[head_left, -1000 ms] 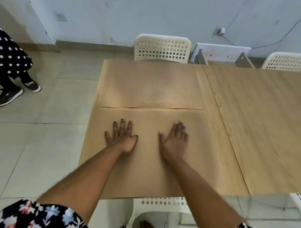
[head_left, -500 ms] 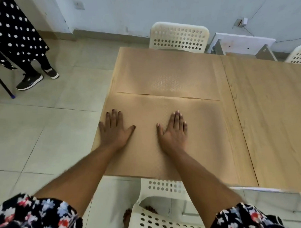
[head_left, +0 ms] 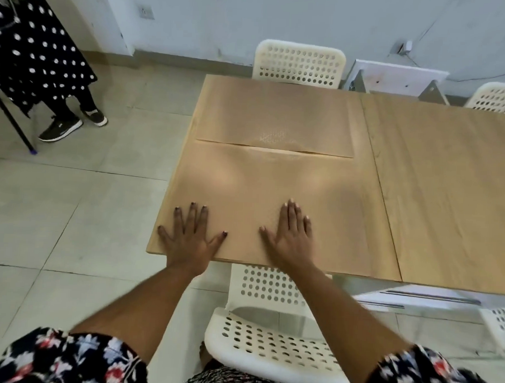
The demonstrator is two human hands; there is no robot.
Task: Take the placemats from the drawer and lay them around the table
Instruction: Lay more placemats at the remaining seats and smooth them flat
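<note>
No legible text, label, brand, number or sign found on any surface in view. The placemats point(head_left: 262, 200), worktop point(head_left: 446, 183), chairs point(head_left: 300, 64) and wall point(head_left: 280, 17) carry no readable markings.

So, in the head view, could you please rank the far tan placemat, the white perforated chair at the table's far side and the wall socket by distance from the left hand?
1. Far tan placemat, just ahead of the left hand.
2. White perforated chair, beyond the table's far edge.
3. Wall socket, up on the back wall, to the left.
</note>
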